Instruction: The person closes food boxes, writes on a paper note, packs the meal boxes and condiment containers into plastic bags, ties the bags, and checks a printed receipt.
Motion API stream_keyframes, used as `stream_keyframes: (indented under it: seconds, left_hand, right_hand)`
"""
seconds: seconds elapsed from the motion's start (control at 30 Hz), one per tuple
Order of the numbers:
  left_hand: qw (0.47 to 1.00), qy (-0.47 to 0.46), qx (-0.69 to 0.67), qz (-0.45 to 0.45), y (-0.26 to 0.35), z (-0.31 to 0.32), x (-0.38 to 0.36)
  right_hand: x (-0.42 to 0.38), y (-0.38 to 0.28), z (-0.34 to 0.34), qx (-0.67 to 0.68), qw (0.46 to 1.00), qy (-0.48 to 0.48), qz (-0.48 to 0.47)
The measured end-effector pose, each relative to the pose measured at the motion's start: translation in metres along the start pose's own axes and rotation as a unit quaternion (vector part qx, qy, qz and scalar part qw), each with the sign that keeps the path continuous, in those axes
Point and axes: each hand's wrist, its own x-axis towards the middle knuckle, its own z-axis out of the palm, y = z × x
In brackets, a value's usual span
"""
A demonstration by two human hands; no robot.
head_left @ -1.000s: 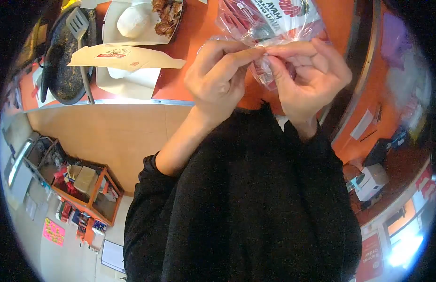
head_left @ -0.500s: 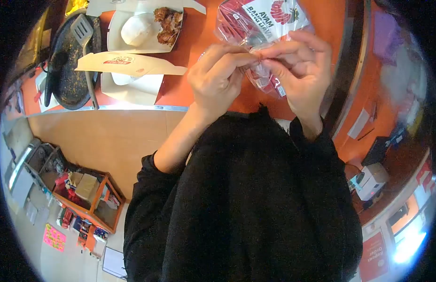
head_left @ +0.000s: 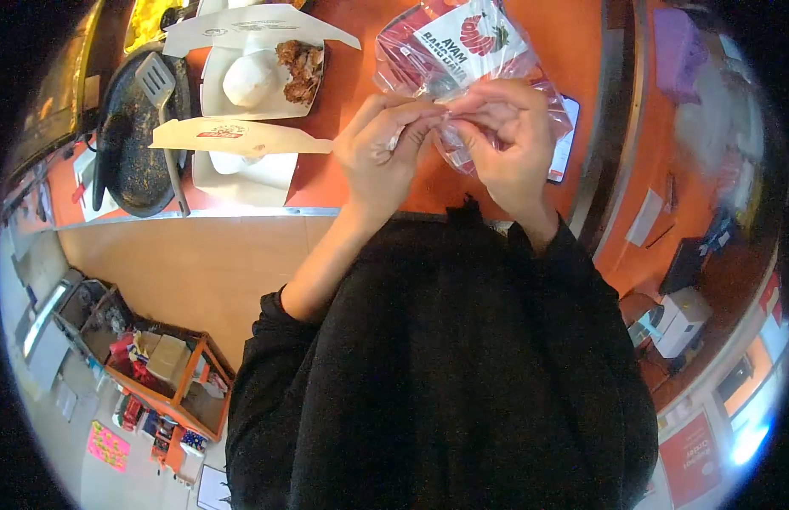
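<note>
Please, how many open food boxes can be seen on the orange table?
3: the near box by the table edge, the middle box just beyond it, and the far box, cut off by the picture's top. Others may be out of view.

We seem to be at the counter of a small fried-chicken eatery. On the orange countertop (head_left: 369,51), a takeaway box (head_left: 258,85) holds rice and browned chicken (head_left: 301,72), with a dark pan (head_left: 142,136) and slotted spatula (head_left: 156,81) to its left. We read "AYAM" on a printed bag (head_left: 462,51), and a red poster (head_left: 690,459) hangs at the near right.
</note>
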Motion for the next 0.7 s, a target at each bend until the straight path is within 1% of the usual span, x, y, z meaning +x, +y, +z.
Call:
stream_keyframes:
  seconds: [0.07,0.13,0.2,0.23,0.3,0.37,0.47,0.53,0.6,0.7]
  left_hand:
    - [0.999,-0.008,-0.03,-0.044,-0.0015,-0.0019,-0.0015]
    - [0.999,-0.021,-0.028,-0.04,-0.0005,-0.0045,-0.001]
    - [0.998,-0.033,-0.026,-0.037,0.0001,-0.0057,-0.0009]
    - [0.999,-0.028,-0.014,-0.038,-0.0002,-0.0056,-0.001]
    - [0.999,-0.024,-0.002,-0.04,-0.001,-0.005,-0.0007]
    - [1.0,-0.014,-0.002,0.004,-0.0018,-0.0036,0.0009]
    - [0.999,-0.022,0.012,0.023,-0.0015,-0.0037,0.0017]
    - [1.0,-0.018,0.016,0.019,-0.0003,-0.0033,0.0016]
    - [1.0,-0.015,0.021,0.016,0.0,-0.0033,0.0014]
    - [0.998,-0.016,0.046,0.028,-0.0012,-0.003,0.0004]
  right_hand:
    - [0.0,0.0004,0.0001,0.002,1.0,0.002,0.001]
    - [-0.0007,0.0016,0.0018,0.006,1.0,0.003,0.002]
    - [-0.0032,0.0037,0.005,0.051,0.998,0.043,-0.019]
    - [-0.0037,0.0032,0.0061,0.051,0.998,0.043,-0.018]
    - [-0.0042,0.0009,0.0082,0.052,0.995,0.081,-0.017]
    - [-0.0038,-0.0002,0.0088,0.064,0.994,0.085,-0.009]
    - [-0.0049,0.0003,0.0085,0.079,0.993,0.084,-0.004]
    - [-0.0051,0.002,0.0083,0.084,0.993,0.081,-0.008]
    - [-0.0047,0.0042,0.0082,0.069,0.993,0.094,-0.034]
    - [-0.0054,0.0057,0.0075,0.069,0.994,0.084,-0.026]
